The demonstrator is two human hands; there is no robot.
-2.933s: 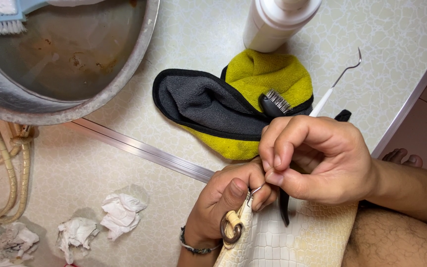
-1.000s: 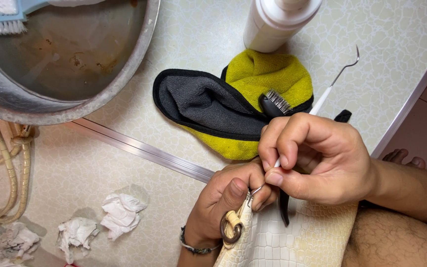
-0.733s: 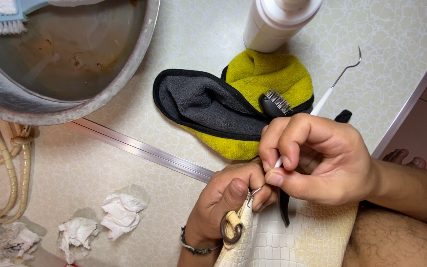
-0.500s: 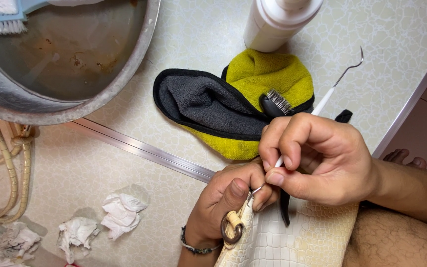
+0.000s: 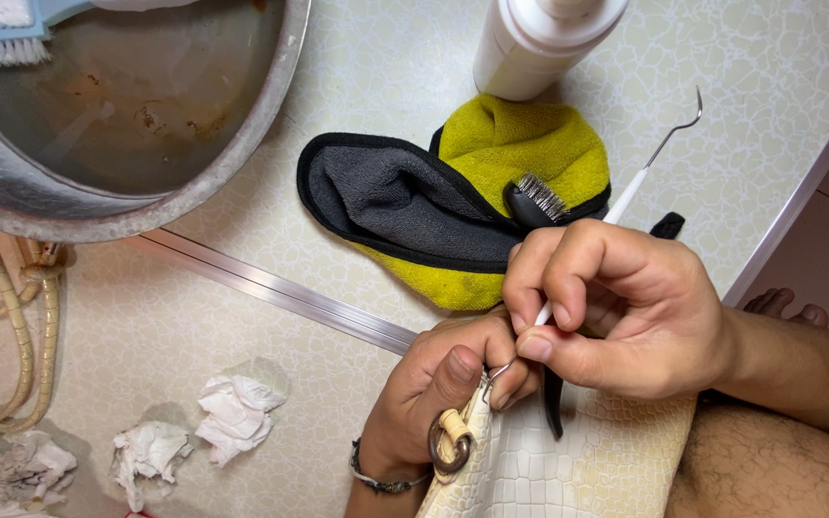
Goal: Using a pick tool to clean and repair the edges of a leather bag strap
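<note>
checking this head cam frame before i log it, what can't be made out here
- Lower tip of the hooked pick: hidden between the right hand and left hand, head view.
- Cream bag: cut off by the bottom edge, so its full shape is unknown.
- White bottle: top cut off by the upper edge.
- Metal basin: cropped at the top and left edges.
- Black brush: handle mostly hidden behind the right hand.

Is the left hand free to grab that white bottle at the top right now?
Probably not: the left hand is pinching the cream bag near its ring, and the right hand with the hooked pick lies between it and the white bottle.
</note>
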